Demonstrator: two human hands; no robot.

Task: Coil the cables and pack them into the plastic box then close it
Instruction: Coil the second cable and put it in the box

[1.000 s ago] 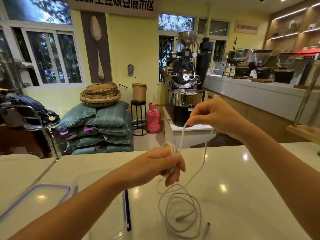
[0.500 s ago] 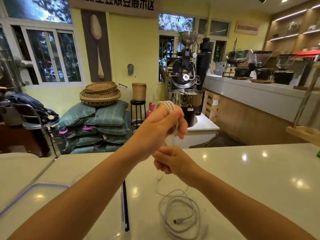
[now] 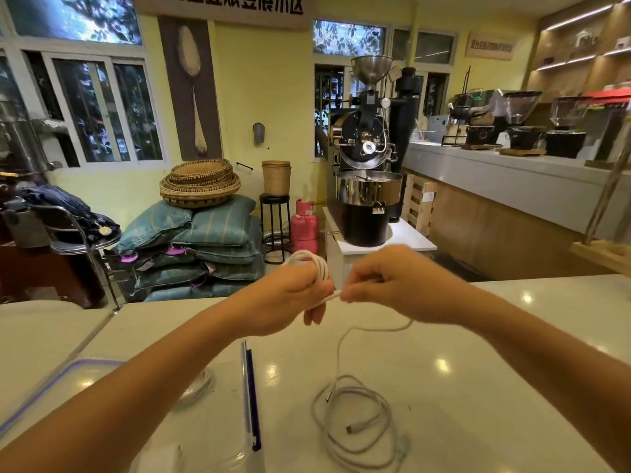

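My left hand [image 3: 290, 295] is curled round a small coil of white cable [image 3: 312, 264], several loops lying over the fingers; my right hand [image 3: 399, 285], just beside it at the same height, pinches the same cable where it leaves the coil, the short stretch between the two hands pulled straight; from under the right hand the cable drops in a slack curve to a loose heap of loops [image 3: 358, 425] on the pale worktop [image 3: 478, 370], below and between both hands; the clear plastic box [image 3: 252, 404] sits beneath my left forearm, open; its blue-rimmed lid [image 3: 78, 363] lies flat further out to the left of that arm.
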